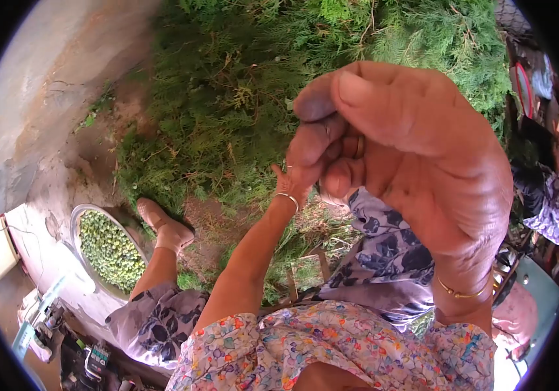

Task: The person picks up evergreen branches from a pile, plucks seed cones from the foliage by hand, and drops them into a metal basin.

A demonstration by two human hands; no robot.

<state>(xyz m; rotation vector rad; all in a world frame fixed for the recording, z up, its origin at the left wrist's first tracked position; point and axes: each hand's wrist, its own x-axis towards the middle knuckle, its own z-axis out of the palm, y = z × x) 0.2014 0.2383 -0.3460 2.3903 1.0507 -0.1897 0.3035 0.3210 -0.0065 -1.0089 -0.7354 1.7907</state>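
Right hand half-curled, leafy branches beyond it.

Above the metal basin is free room. At its right edge, a leg obstructs the left hand.

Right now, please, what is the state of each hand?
Left hand: partly hidden, so open or closed cannot be told.
Right hand: curled closed, no held object visible.

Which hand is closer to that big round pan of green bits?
Left. The left hand is down by the greenery, right of the pan in the picture; the right hand is raised near the camera, farther right.
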